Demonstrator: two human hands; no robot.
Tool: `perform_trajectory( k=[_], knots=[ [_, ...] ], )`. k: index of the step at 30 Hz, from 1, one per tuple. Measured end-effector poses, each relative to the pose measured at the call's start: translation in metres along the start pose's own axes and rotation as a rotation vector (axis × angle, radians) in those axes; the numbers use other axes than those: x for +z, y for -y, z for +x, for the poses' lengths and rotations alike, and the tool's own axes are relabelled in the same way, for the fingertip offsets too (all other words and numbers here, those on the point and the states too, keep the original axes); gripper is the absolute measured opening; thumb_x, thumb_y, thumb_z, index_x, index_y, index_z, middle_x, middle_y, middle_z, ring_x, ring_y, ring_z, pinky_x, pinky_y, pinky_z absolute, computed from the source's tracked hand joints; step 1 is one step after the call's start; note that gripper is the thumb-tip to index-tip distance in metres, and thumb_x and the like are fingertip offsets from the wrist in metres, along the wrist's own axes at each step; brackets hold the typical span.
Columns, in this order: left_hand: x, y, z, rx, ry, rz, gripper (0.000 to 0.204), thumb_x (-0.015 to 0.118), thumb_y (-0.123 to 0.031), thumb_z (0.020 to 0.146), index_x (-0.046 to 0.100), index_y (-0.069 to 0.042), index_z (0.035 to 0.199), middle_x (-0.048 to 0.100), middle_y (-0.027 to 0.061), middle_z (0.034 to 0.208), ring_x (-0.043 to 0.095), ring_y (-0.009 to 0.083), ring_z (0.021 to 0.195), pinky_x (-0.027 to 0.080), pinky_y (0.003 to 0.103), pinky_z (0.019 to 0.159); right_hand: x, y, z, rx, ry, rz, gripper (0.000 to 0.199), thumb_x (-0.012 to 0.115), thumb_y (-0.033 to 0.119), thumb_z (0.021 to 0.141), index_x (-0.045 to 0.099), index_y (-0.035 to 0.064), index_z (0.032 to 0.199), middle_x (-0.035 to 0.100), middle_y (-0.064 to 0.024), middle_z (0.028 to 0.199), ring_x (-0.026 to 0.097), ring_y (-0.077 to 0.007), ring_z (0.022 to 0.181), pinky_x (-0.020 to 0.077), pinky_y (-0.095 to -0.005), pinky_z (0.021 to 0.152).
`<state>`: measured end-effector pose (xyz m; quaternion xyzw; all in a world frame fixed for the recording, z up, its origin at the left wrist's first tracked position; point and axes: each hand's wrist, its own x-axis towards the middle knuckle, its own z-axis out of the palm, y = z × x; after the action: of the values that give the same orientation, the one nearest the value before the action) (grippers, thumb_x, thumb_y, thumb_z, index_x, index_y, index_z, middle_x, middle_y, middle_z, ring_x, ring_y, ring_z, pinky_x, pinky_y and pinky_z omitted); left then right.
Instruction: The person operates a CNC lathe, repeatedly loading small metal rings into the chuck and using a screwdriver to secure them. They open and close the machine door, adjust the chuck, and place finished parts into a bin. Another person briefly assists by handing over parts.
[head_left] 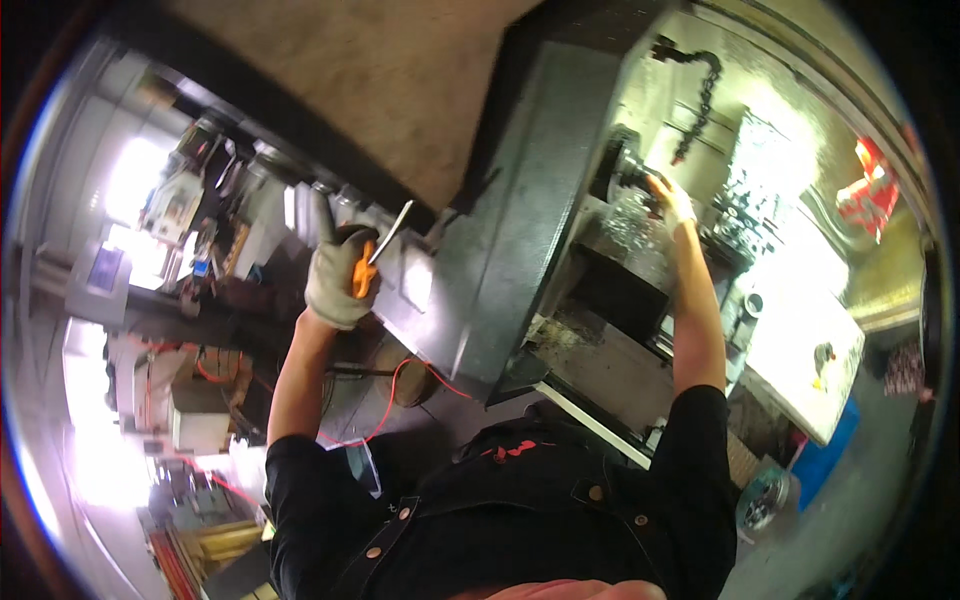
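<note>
The left hand (340, 275), in a grey glove, is closed around the orange handle of a tool (375, 258) whose thin metal blade sticks up and to the right out of the fist. Right of that fist stands the dark sloping cover (520, 220) of a lathe. Below the fist a red hose (385, 410) loops across the floor.

The right hand (672, 200), in a pale glove, reaches into the lit machine bay and lies against the chuck (628, 172); whether its fingers close on anything I cannot tell. Above this hand a black segmented coolant hose (700, 95) hangs down. Below the hand, metal chips (632, 215) are heaped on the bed. Far to its right, a red sign (865, 190) shows on the bright wall. Low to the right of the forearm a blue box (825, 455) sits beside a white tray (800, 345).
</note>
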<state>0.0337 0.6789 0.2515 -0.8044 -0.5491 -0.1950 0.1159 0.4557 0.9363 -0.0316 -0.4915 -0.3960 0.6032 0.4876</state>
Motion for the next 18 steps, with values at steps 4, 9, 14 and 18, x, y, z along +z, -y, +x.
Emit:
perform_trajectory(
  k=[4, 9, 14, 18],
  knots=[
    [0.010, 0.004, 0.000, -0.022, -0.035, -0.016, 0.026, 0.054, -0.003, 0.060, 0.059, -0.005, 0.085, 0.059, 0.0175, 0.088, 0.051, 0.0361, 0.102, 0.026, 0.039, 0.104, -0.004, 0.003, -0.007, -0.003, 0.009, 0.010, 0.058, 0.070, 0.043, 0.071, 0.051, 0.0202, 0.121, 0.058, 0.0008, 0.094, 0.052, -0.0136, 0.074, 0.0438, -0.0309, 0.054],
    [0.007, -0.001, -0.001, -0.166, 0.080, -0.076, 0.026, 0.054, 0.000, 0.058, 0.057, -0.003, 0.083, 0.056, 0.0109, 0.076, 0.057, 0.0276, 0.086, 0.007, 0.041, 0.111, -0.007, -0.001, -0.009, 0.000, -0.022, -0.004, 0.060, 0.070, 0.043, 0.072, 0.050, 0.0191, 0.123, 0.058, -0.0004, 0.098, 0.053, -0.0164, 0.083, 0.0443, -0.0350, 0.062],
    [-0.008, -0.003, -0.001, 0.134, 0.053, 0.093, 0.034, 0.053, -0.001, 0.057, 0.056, -0.003, 0.091, 0.052, 0.0156, 0.085, 0.051, 0.0330, 0.080, 0.041, 0.040, 0.085, 0.008, 0.003, -0.016, -0.052, -0.060, -0.021, 0.060, 0.069, 0.043, 0.073, 0.048, 0.0194, 0.124, 0.058, -0.0006, 0.099, 0.054, -0.0170, 0.084, 0.0448, -0.0349, 0.063],
    [-0.010, -0.011, -0.002, 0.018, -0.009, -0.057, 0.035, 0.057, 0.001, 0.055, 0.056, -0.006, 0.089, 0.052, 0.0125, 0.086, 0.053, 0.0311, 0.068, 0.045, 0.036, 0.061, 0.008, 0.012, -0.021, 0.129, 0.020, 0.068, 0.077, 0.070, 0.042, 0.072, 0.031, 0.0206, 0.135, 0.056, -0.0018, 0.099, 0.055, -0.0174, 0.079, 0.0464, -0.0358, 0.057]
  ],
)
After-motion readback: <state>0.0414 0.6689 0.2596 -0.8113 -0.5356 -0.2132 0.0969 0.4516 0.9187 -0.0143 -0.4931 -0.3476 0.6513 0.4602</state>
